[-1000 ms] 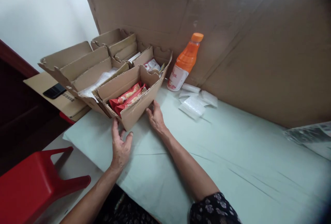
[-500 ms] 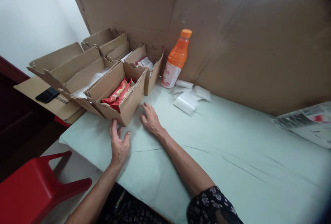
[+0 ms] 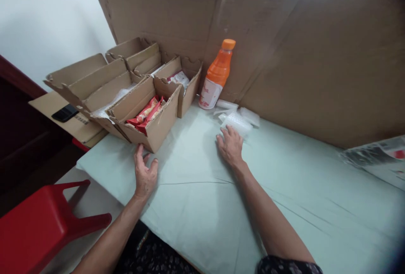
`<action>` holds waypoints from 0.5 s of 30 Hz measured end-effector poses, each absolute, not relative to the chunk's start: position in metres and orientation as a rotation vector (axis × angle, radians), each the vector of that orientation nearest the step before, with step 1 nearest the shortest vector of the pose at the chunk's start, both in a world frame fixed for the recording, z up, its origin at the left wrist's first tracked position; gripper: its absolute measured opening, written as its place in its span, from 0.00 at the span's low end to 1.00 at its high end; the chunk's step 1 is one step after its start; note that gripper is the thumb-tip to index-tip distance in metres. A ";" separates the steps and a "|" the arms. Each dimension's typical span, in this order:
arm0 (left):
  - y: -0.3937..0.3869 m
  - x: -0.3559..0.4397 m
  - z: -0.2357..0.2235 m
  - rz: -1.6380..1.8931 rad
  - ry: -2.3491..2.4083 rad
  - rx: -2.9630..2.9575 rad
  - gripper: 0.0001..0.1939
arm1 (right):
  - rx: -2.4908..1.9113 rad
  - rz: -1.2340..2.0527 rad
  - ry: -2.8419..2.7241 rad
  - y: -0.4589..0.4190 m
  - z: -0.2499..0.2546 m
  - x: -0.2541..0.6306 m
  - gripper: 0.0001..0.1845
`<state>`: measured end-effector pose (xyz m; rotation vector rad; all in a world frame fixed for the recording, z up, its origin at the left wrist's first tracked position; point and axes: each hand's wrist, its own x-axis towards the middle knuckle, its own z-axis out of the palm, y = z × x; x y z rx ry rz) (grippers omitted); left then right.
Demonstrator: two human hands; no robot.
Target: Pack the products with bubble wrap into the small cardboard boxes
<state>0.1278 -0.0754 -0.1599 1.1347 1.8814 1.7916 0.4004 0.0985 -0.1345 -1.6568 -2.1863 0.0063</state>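
My left hand (image 3: 146,174) is beside the near corner of a cardboard box (image 3: 163,124), fingers apart and fingertips at its lower edge. Red snack packets (image 3: 146,114) lie inside that box. Farther right, my right hand (image 3: 230,145) has its fingers stretched over the near edge of a piece of bubble wrap (image 3: 237,123); nothing shows as gripped in it. Other white wrap pieces (image 3: 249,116) lie just behind. An orange drink bottle (image 3: 217,73) with a white label stands at the back, by the wrap.
More open cardboard boxes (image 3: 91,76) stand at the left, some holding packets. A black phone (image 3: 65,113) rests on flat cardboard (image 3: 42,102). A red stool (image 3: 41,223) is at lower left. A tall cardboard panel (image 3: 300,59) backs the table; a clear plastic package (image 3: 379,156) lies far right.
My right hand has moved right and away from the box, onto the bubble wrap, which has shifted slightly. My left hand stays by the box corner.
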 end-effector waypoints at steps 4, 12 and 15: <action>-0.076 0.128 -0.158 1.777 1.875 1.112 0.36 | -1.433 0.060 -2.376 0.047 -0.143 0.371 0.22; -0.115 0.149 -0.159 1.459 1.842 1.355 0.23 | -1.312 0.239 -2.398 0.006 -0.147 0.360 0.22; -0.118 0.159 -0.148 1.276 1.634 1.653 0.17 | -1.064 0.488 -2.364 -0.009 -0.122 0.354 0.16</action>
